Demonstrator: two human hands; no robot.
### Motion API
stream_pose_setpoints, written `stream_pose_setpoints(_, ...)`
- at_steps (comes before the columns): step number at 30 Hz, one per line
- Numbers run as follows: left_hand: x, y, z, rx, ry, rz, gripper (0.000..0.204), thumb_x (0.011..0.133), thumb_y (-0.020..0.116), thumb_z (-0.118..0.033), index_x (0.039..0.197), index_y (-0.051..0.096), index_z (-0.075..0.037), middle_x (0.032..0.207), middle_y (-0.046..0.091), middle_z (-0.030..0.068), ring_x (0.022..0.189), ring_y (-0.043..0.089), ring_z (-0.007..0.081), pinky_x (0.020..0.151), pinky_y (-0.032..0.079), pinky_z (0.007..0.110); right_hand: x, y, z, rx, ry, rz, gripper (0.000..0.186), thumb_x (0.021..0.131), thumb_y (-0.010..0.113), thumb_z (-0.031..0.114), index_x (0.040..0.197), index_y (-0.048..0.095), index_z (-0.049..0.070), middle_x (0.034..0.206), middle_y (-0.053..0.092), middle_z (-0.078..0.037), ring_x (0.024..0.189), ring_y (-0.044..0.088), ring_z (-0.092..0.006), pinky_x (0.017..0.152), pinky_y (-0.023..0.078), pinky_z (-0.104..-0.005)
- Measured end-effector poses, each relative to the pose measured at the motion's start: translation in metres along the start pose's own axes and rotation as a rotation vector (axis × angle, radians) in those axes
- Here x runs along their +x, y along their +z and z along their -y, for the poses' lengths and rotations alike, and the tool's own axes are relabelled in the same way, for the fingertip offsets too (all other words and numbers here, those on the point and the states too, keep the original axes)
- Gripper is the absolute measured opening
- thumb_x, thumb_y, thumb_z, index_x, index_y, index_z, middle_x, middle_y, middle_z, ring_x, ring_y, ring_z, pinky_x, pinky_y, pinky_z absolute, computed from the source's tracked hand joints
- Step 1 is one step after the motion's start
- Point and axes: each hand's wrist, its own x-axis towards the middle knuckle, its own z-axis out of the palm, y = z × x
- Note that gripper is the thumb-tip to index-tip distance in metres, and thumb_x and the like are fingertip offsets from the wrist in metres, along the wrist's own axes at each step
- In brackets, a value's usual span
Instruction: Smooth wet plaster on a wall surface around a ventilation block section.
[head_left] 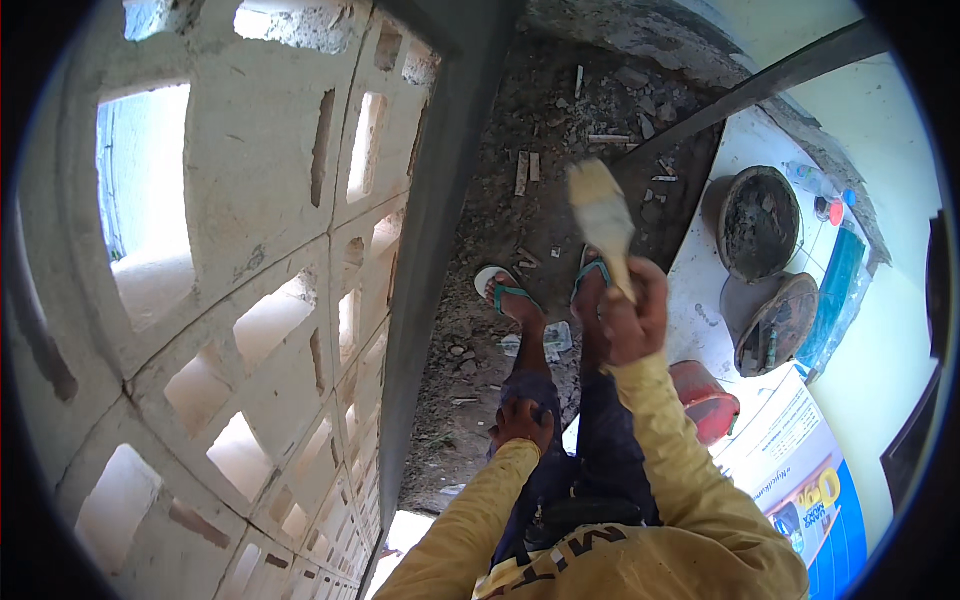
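Observation:
My right hand (640, 320) is closed around the handle of a wide paintbrush (604, 220). The brush is raised in front of me, its pale, cream-coloured bristles pointing away and slightly left. My left hand (522, 425) lies over my left knee with nothing in it, its fingers resting on the dark trousers (620, 440). To my left rises a wall of pale openwork blocks (260, 160), pierced by rectangular holes. The brush is apart from this wall.
Rubble and broken strips (528, 172) litter the dirt floor (460, 370) around my sandals (512, 292). A dark post (440, 240) edges the block wall, and a slanting bar (760, 90) crosses ahead. Right are two round basins (758, 222), a red bucket (705, 400), bottles (812, 180) and a printed banner (800, 470).

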Motion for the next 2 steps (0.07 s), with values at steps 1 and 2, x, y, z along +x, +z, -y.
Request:
stream_pose_setpoints(1, 0.000, 0.001, 0.000, -0.029, 0.004, 0.002, 0.045, 0.080, 0.064, -0.045, 0.118, 0.056, -0.021, 0.136, 0.044, 0.0086, 0.133, 0.037, 0.0309, 0.105, 0.031, 0.055, 0.014, 0.026, -0.007, 0.020, -0.011, 0.027, 0.036, 0.090, 0.061, 0.007, 0.124, 0.048, 0.006, 0.091, 0.060, -0.002, 0.076, 0.053, -0.0065, 0.066, 0.043, -0.0216)
stream_pose_setpoints(2, -0.001, 0.003, 0.000, -0.053, 0.029, -0.011, 0.045, 0.080, 0.065, -0.045, 0.117, 0.056, -0.021, 0.136, 0.044, 0.0093, 0.133, 0.037, 0.0311, 0.105, 0.031, 0.057, 0.027, 0.051, -0.008, -0.023, -0.068, 0.020, 0.040, 0.091, 0.061, 0.009, 0.127, 0.046, 0.006, 0.098, 0.064, -0.007, 0.085, 0.059, -0.0092, 0.072, 0.046, -0.0223)
